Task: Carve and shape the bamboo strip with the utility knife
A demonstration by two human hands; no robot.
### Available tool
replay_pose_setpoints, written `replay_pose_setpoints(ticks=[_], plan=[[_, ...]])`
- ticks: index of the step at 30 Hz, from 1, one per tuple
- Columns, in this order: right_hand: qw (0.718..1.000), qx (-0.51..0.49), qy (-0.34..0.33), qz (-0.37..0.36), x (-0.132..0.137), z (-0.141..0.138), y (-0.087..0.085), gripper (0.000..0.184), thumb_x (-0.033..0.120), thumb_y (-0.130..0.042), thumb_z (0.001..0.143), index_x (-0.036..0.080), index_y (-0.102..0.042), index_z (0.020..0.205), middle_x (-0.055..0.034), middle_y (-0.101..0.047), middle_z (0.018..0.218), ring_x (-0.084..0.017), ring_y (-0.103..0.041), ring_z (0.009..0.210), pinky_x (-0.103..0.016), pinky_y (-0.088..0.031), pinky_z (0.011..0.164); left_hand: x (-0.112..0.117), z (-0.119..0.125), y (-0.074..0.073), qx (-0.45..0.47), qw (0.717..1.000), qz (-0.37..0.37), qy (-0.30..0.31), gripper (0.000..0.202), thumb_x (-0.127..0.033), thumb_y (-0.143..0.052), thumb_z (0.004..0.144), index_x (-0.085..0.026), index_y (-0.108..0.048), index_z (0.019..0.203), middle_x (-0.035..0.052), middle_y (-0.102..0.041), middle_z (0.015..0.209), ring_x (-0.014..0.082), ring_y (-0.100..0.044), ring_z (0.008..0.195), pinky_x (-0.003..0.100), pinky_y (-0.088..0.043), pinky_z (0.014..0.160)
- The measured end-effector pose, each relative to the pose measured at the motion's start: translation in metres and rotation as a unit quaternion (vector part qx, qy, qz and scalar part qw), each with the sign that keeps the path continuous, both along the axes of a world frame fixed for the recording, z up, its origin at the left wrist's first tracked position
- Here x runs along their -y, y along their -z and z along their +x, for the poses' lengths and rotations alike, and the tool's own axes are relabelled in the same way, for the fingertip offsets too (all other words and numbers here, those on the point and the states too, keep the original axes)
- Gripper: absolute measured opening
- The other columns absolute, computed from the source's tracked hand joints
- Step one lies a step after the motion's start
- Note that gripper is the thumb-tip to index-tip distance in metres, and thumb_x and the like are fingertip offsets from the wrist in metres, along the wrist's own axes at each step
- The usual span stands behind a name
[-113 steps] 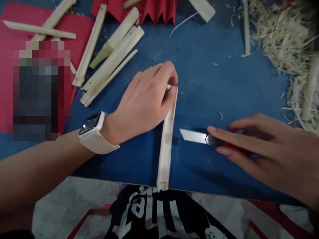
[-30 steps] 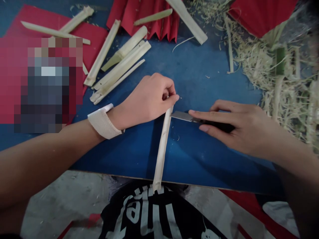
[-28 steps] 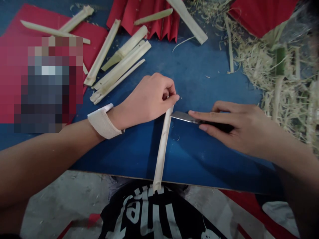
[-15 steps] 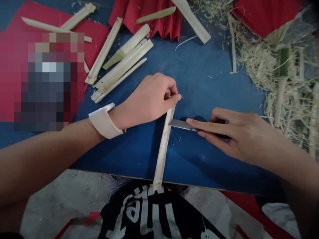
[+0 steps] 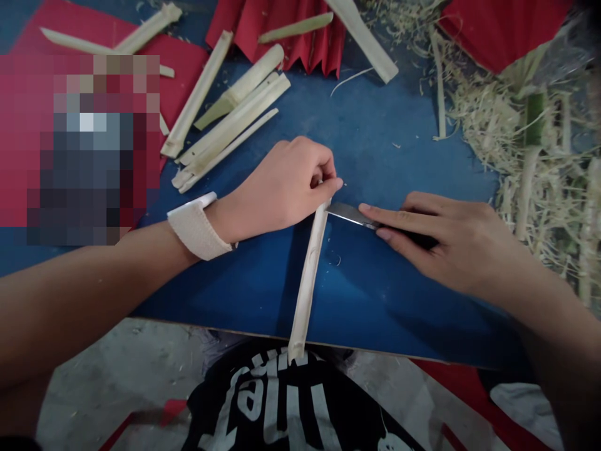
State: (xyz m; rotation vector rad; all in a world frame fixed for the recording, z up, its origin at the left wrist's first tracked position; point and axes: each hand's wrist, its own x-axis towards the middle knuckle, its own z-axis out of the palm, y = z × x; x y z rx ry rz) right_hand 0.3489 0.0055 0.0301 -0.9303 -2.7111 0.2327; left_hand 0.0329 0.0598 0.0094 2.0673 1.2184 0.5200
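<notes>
A pale split bamboo strip [image 5: 308,282] lies across the blue table [image 5: 375,144], its near end over the table's front edge. My left hand [image 5: 282,188], with a white watch strap at the wrist, pinches the strip's far end. My right hand [image 5: 441,241] grips a knife [image 5: 350,213], index finger stretched along the blade's back. The blade tip touches the strip's right edge just below my left fingers.
Several more split bamboo pieces [image 5: 230,119] lie at the upper left, some on red paper [image 5: 188,69]. Folded red paper [image 5: 291,31] sits at the top. A heap of bamboo shavings [image 5: 526,131] covers the right side. A blurred patch hides the far left.
Half a second ago the blade met the strip lower down; now it has moved up the strip to just under my left fingers. My left hand has held still.
</notes>
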Motion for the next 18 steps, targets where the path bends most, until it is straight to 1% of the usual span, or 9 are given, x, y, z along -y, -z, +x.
replay_pose_setpoints(ticks=[4,7,10,13,15,16,18], plan=[[1.000,-0.014,-0.010,-0.016,0.000,0.001,0.004,0.044,0.021,-0.071,0.131,0.028,-0.086,0.172,-0.0038,-0.085,0.106,-0.013,-0.069,0.070,-0.030,-0.049,0.061,0.001,0.000,-0.002,-0.010,1.000,-0.006,-0.003,0.032,-0.027,-0.079,0.117,-0.028,-0.068,0.087,-0.0055,-0.061,0.060,0.0185,-0.057,0.061,0.040,-0.047,0.073],[0.999,-0.035,-0.002,-0.011,-0.001,0.001,0.008,0.043,0.024,-0.069,0.132,0.028,-0.086,0.172,-0.0040,-0.085,0.106,-0.014,-0.068,0.069,-0.031,-0.051,0.062,0.002,0.001,-0.005,-0.007,1.000,-0.008,0.000,0.034,-0.026,-0.077,0.117,-0.028,-0.066,0.086,-0.0059,-0.059,0.059,0.0183,-0.055,0.060,0.040,-0.047,0.072],[0.999,-0.016,-0.003,-0.032,-0.001,0.000,0.006,0.043,0.025,-0.068,0.133,0.029,-0.086,0.172,-0.0046,-0.086,0.105,-0.015,-0.072,0.072,-0.030,-0.056,0.065,0.002,0.003,-0.006,-0.014,1.000,-0.014,-0.003,0.036,-0.024,-0.078,0.118,-0.028,-0.065,0.085,-0.0065,-0.057,0.059,0.0180,-0.053,0.060,0.040,-0.045,0.073],[0.998,-0.012,-0.018,-0.063,0.005,-0.005,0.002,0.045,0.024,-0.067,0.133,0.032,-0.085,0.174,-0.0046,-0.087,0.107,-0.015,-0.075,0.075,-0.030,-0.057,0.067,0.001,0.003,-0.006,-0.022,0.999,-0.020,-0.011,0.036,-0.022,-0.079,0.118,-0.028,-0.064,0.085,-0.0069,-0.057,0.060,0.0182,-0.053,0.061,0.041,-0.043,0.073],[0.998,-0.019,-0.033,-0.058,0.013,-0.008,0.000,0.046,0.023,-0.064,0.134,0.031,-0.084,0.174,-0.0031,-0.086,0.105,-0.015,-0.074,0.075,-0.031,-0.056,0.066,0.001,0.003,-0.006,-0.017,1.000,-0.018,-0.011,0.035,-0.023,-0.079,0.118,-0.029,-0.065,0.086,-0.0070,-0.057,0.060,0.0186,-0.053,0.061,0.041,-0.042,0.073],[0.998,-0.022,-0.037,-0.045,0.017,-0.009,-0.001,0.045,0.022,-0.063,0.134,0.030,-0.083,0.174,-0.0021,-0.084,0.102,-0.015,-0.073,0.074,-0.031,-0.054,0.065,0.002,0.002,-0.006,-0.014,1.000,-0.017,-0.009,0.035,-0.024,-0.079,0.118,-0.029,-0.065,0.086,-0.0069,-0.056,0.060,0.0188,-0.053,0.061,0.041,-0.042,0.073],[0.998,0.001,-0.051,-0.030,0.022,-0.009,-0.003,0.044,0.022,-0.063,0.134,0.027,-0.082,0.173,-0.0011,-0.083,0.101,-0.014,-0.073,0.074,-0.030,-0.052,0.064,0.002,0.001,-0.006,-0.012,1.000,-0.021,-0.004,0.036,-0.027,-0.079,0.119,-0.029,-0.065,0.086,-0.0066,-0.056,0.060,0.0195,-0.055,0.061,0.042,-0.043,0.074]])
